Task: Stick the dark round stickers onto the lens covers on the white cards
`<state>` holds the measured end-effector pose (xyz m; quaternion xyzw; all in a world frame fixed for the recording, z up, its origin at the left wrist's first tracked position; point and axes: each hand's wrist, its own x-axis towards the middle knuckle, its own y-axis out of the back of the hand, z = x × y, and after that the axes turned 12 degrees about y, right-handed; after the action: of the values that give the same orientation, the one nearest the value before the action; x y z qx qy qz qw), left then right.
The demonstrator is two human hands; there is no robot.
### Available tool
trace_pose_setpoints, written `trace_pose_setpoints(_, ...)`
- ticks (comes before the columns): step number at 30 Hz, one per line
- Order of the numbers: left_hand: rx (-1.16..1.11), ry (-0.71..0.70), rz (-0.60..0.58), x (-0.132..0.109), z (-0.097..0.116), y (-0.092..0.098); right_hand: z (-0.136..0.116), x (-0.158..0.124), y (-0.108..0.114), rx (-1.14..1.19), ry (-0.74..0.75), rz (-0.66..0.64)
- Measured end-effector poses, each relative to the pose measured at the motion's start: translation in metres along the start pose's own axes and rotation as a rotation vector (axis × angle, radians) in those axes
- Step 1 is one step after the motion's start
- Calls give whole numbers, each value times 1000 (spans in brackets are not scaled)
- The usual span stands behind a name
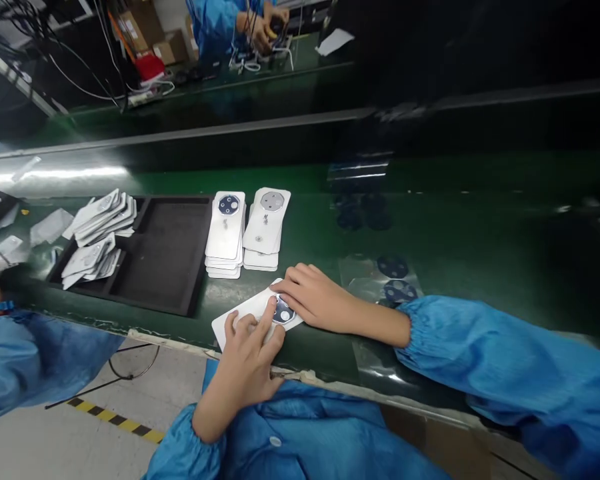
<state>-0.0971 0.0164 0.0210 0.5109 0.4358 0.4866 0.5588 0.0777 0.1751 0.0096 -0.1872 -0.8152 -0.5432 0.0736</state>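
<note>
We held the round dark lens piece (283, 312) on a white card (235, 320) with the left hand (245, 357), its fingers curled over the card, while the right hand (320, 300) lay open, fingertips on the far edge. The card sat at the near edge of the green bench (320, 353), below stacked cards (225, 233) and beside a black foam tray (165, 267).

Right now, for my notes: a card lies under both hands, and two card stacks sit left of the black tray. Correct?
No: the head view shows the two stacks right of the black tray. The card does lie under the left hand and right hand.
</note>
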Motion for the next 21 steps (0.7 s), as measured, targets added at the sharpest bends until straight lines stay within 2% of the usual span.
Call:
trace_pose_setpoints(2,-24,-38,-55,0,-7,7,0,1,-1,10,-5,15)
trace_pose_setpoints(5,-25,-30,-99,1,-7,14,-1,1,-4,69,-42,52)
trace_pose_setpoints(9,-6,-26,-63,5,-4,13,-5,4,-4,115,-109,82)
trace_pose_setpoints(13,-92,-62,-20,12,-13,5,-8,2,19,174,-195,94)
trace_pose_setpoints(15,-141,-90,16,15,-18,3,-7,-12,40,161,-268,112)
trace_pose_setpoints(17,-163,-78,44,16,-21,2,-3,-36,60,46,-402,183)
trace_pose_setpoints(19,-163,-6,69,12,-21,4,-1,-67,75,-85,-580,236)
trace_pose_setpoints(21,-149,91,102,7,-20,7,-4,-98,79,-221,-603,182)
